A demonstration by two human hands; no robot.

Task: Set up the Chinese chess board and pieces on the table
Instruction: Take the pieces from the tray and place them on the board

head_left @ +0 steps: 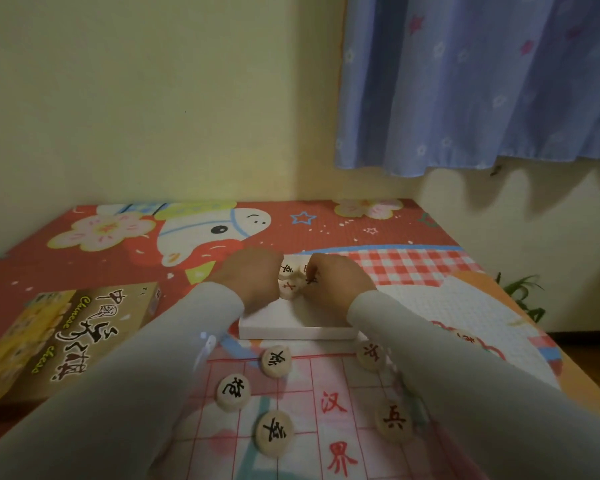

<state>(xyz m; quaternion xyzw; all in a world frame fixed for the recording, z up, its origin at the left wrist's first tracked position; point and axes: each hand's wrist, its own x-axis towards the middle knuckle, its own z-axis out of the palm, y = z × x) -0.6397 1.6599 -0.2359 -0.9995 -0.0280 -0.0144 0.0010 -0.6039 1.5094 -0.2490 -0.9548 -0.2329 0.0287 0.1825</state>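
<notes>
A pink and white paper chess board with red lines lies in front of me on the table. Several round cream pieces with black or red characters lie scattered on it. Beyond the board sits a white tray. Both hands reach into its far end. My left hand and my right hand are closed around a cluster of pieces held between them. How many pieces each hand holds is hidden by the fingers.
The game's cardboard box, printed "Chinese chess", lies at the left. A red cartoon cloth covers the table, which meets the wall at the back. A blue curtain hangs at the upper right. The table's right edge drops to the floor.
</notes>
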